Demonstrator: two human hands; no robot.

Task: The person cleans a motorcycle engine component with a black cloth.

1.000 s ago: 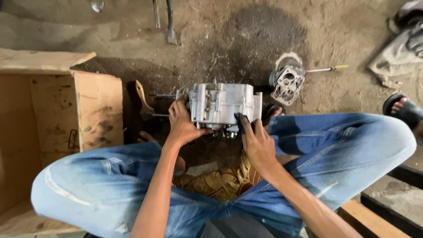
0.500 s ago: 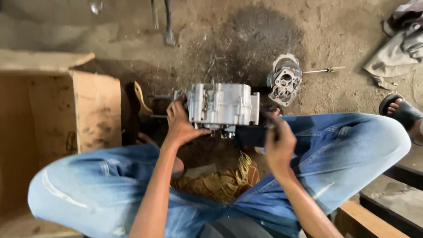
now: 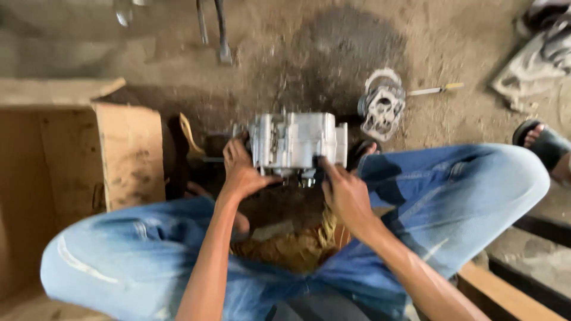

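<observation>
Engine case (image 3: pixel 297 141): grey metal block, upright on the dirt floor (image 3: pixel 333 53) between the person's knees, close in so both hands reach it.
Left hand (image 3: pixel 241 172): fingers spread on the case's left side, gripping it to hold it steady.
Right hand (image 3: pixel 345 193): fingers on the lower right edge; holding the case or only pressing, cannot tell from the blur.
Cylinder part (image 3: pixel 380 107): flat on the floor, just right of the case, apart from it.
Screwdriver (image 3: pixel 437 90): beside that part.
Box (image 3: pixel 77 154): cardboard, open, at left.
</observation>
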